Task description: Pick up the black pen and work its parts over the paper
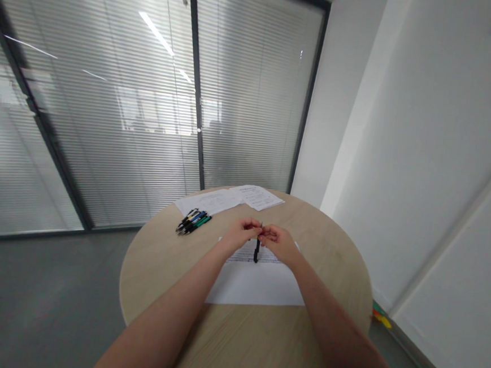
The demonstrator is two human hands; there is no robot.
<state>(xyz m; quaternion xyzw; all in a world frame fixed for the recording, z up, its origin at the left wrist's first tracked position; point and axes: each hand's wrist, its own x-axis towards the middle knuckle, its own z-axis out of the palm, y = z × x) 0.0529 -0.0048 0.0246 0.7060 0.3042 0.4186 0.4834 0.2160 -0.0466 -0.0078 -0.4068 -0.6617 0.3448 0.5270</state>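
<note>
While both hands, left (241, 233) and right (278, 241), pinch its top, the black pen (257, 249) hangs upright, pointing down.

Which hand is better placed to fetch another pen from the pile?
Left, probably. The pens lie on the left hand's side; the right hand would cross over. Both hold a pen.

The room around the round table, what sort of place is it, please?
Probably a small office meeting room: a glass partition with blinds, a round table with printed papers and a bunch of pens. Both hands, left hand and right hand, hold a black pen.
</note>
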